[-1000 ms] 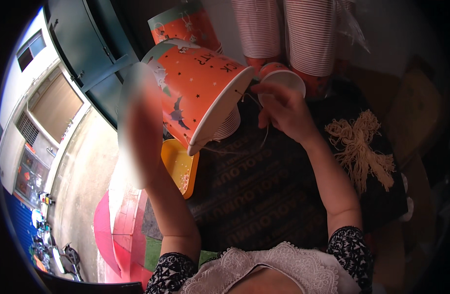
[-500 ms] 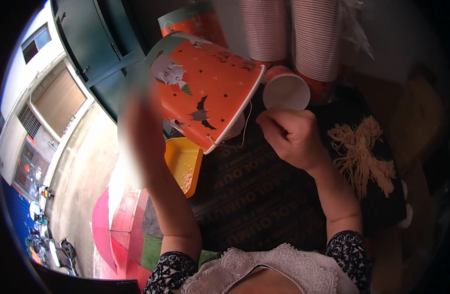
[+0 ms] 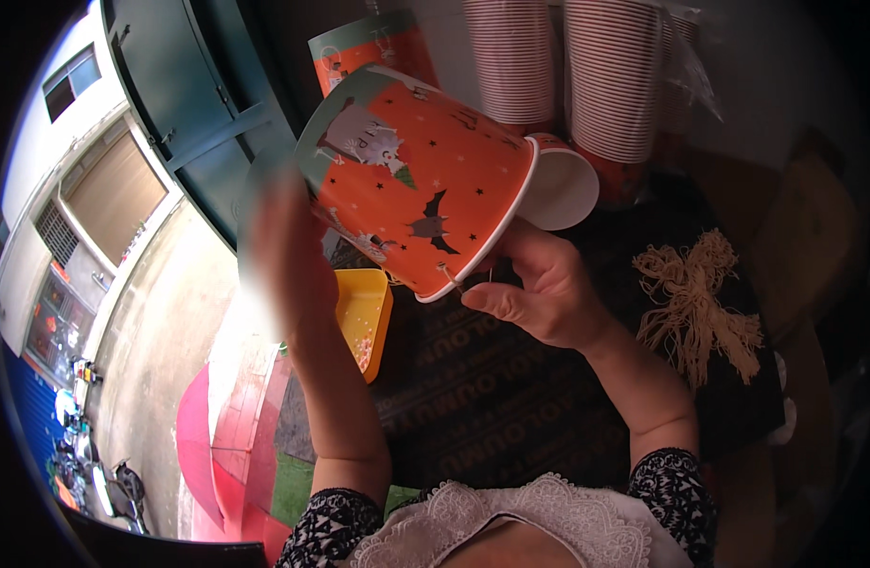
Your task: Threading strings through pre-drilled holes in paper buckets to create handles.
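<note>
A large orange paper bucket (image 3: 411, 180) with a green base band and a printed bat is held tilted, its white rim toward the lower right. My left hand (image 3: 288, 251), partly smeared, holds it near the base; its fingers are mostly hidden. At the rim, a thin string (image 3: 448, 275) comes through a small hole. My right hand (image 3: 548, 289) is closed around that string by the rim, thumb toward the hole and the other fingers curled, partly behind the rim. A bundle of beige strings (image 3: 700, 308) lies right of my right forearm.
A yellow tray (image 3: 378, 327) with small pale and pink bits sits beyond my left forearm. Behind stand another orange bucket (image 3: 402, 52), tall cup stacks (image 3: 613, 80) and a cup on its side (image 3: 569, 189). Black printed sheeting (image 3: 463, 407) covers the table; a green door (image 3: 193, 114) stands left.
My right hand has come down and left to the bucket's rim, and its thumb has moved near the string hole. The bucket has shifted a little to the right.
</note>
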A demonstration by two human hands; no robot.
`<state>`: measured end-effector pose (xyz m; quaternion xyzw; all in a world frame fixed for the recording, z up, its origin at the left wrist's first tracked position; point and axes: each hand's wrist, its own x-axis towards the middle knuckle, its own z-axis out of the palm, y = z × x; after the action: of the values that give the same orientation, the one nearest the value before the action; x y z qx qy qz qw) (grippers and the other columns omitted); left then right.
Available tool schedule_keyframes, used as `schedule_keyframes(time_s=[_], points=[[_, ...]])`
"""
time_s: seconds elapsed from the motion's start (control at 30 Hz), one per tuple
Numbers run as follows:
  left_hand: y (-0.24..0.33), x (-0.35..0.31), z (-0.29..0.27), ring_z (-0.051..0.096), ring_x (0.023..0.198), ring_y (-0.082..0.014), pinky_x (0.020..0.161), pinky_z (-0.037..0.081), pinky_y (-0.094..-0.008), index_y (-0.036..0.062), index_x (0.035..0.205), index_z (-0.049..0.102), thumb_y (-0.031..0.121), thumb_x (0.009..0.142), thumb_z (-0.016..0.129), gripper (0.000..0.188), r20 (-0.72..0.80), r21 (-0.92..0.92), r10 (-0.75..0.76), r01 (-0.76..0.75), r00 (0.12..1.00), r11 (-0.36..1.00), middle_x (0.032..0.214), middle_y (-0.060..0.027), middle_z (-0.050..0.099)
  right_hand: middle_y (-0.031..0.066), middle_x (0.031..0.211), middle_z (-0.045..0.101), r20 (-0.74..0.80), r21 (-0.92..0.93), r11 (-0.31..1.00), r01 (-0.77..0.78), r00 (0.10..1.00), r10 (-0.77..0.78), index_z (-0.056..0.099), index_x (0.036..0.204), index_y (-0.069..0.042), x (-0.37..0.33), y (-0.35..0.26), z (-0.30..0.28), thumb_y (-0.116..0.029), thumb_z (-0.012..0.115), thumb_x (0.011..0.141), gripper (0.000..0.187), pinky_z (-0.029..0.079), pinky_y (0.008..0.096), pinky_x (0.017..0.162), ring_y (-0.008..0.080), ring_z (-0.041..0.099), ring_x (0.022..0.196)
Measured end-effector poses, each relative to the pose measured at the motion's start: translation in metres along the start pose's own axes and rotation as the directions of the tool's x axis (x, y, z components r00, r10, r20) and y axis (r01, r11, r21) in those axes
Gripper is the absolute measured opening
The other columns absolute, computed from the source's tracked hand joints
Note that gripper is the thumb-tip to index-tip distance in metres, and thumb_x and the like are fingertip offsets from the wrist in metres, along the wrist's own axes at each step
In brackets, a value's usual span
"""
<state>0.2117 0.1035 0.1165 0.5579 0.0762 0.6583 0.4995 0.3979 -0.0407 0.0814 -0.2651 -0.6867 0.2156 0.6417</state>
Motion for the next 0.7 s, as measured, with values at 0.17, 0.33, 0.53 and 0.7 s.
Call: schedule_keyframes(time_s=[0.17,0.33,0.53,0.7], points=[[-0.002,-0.003,0.006,0.055,0.07,-0.0073,0.07,0.044,-0.0205,0.0007,0.094,0.06,0.026,0.093,0.065,0.026,0.022,0.011,0.0,0.0,1.0,1.0,0.08,-0.0024,0.062,0.0056,0.101,0.066,-0.044,0.006,0.999,-0.032,0.998,0.032,0.063,0.109,0.001,-0.003,0.006,0.002,-0.009,0.068,0.089,0.024,0.052,0.0254,0.082,0.0105,0.063,0.091],[0.001,-0.007,0.006,0.058,0.076,-0.0085,0.074,0.045,-0.0212,0.0006,0.094,0.06,0.025,0.092,0.066,0.025,-0.028,0.077,0.059,-0.056,0.998,0.995,0.083,-0.003,0.063,0.004,0.091,0.066,-0.096,0.029,0.998,-0.056,0.994,0.059,0.065,0.096,0.001,-0.003,0.004,0.006,-0.008,0.067,0.09,0.011,0.052,0.0224,0.068,0.0083,0.062,0.076],[0.01,-0.014,0.019,0.057,0.075,-0.0072,0.07,0.044,-0.0204,0.0011,0.095,0.062,0.022,0.093,0.065,0.021,-0.122,0.289,0.304,-0.259,0.945,0.922,0.083,-0.0044,0.064,0.0012,0.078,0.057,-0.212,-0.14,0.99,-0.03,0.977,0.0,0.059,0.079,0.0,-0.003,0.011,0.007,-0.001,0.066,0.088,0.011,0.045,0.0212,0.057,0.0057,0.054,0.066],[0.016,-0.022,0.026,0.063,0.094,-0.0164,0.086,0.051,-0.0297,0.0001,0.096,0.057,0.02,0.09,0.07,0.025,-0.089,0.278,0.398,-0.361,0.913,0.89,0.105,-0.0158,0.067,0.0043,0.074,0.055,-0.235,-0.447,0.891,0.081,0.95,-0.205,0.057,0.077,-0.001,-0.001,0.013,0.009,0.001,0.07,0.081,0.014,0.044,0.0252,0.055,0.0116,0.054,0.063]])
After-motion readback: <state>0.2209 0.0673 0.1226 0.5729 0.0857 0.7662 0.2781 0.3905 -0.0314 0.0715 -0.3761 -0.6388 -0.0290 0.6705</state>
